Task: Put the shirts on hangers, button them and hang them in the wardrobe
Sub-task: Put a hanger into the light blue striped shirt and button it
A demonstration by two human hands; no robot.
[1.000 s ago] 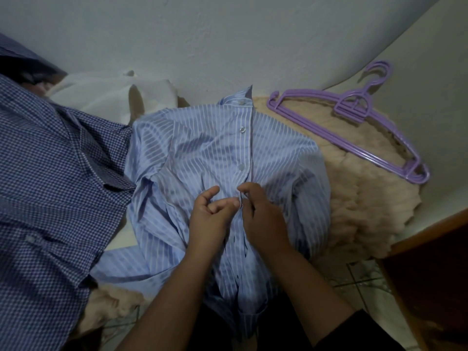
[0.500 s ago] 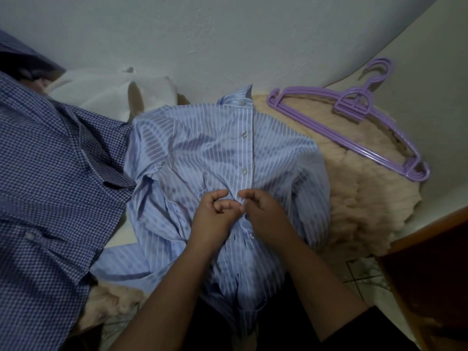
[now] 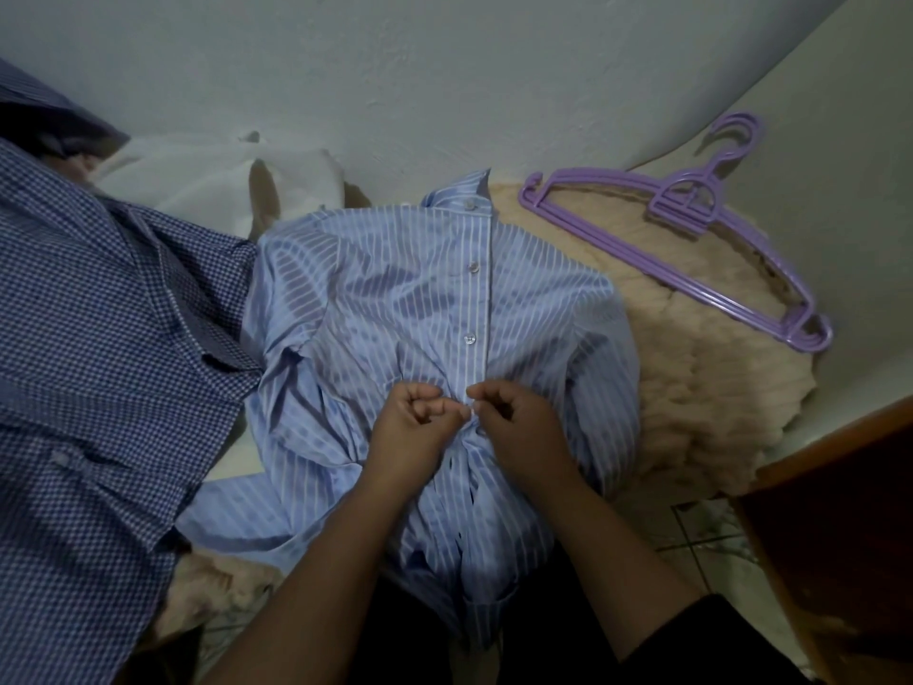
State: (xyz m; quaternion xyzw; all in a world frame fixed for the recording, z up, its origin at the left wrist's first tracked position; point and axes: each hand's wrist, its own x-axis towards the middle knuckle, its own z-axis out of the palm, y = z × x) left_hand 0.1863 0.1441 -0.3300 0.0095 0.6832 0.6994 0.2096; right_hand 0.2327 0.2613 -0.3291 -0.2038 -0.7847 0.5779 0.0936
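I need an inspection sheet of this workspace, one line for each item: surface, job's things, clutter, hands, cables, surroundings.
Surface: beige fluffy blanket, covered mostly by clothes.
Job's things: light blue striped shirt lies flat, collar toward the wall, upper buttons closed; no hanger visible inside it. Purple hangers, stacked, lie on the blanket to its right. Blue checked shirt lies to its left.
Clutter: white cloth behind the shirts.
Hands: left hand and right hand pinch the striped shirt's front placket at a button.
Cables: nothing seen.
Surroundings: pale wall behind; brown wooden furniture at right; tiled floor below.
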